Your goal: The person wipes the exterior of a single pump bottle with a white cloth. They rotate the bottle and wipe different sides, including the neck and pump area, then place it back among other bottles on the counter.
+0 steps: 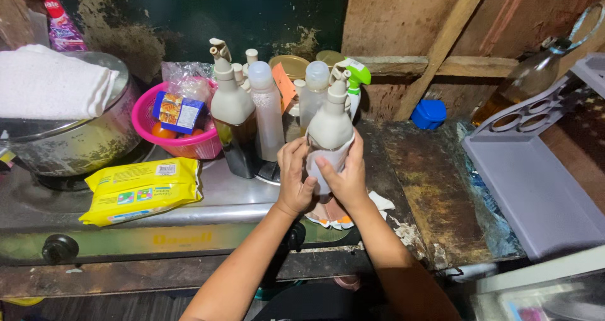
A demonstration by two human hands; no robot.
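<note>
Pale spray bottle upright above the worn wooden counter, gripped from both sides; left hand curled around its lower left, right hand wrapped over its front, fingers closed on it; just behind, a cluster of bottles; pink basket and yellow packet well left on the steel stove.

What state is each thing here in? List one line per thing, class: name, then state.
Pump bottle: upright, gripped by both hands.
Left hand: clasping the bottle's base.
Right hand: wrapped around the bottle.
Pink basket: filled with packets.
Metal pot: covered, white towel on top.
Yellow packet: sealed, lying flat.
</note>
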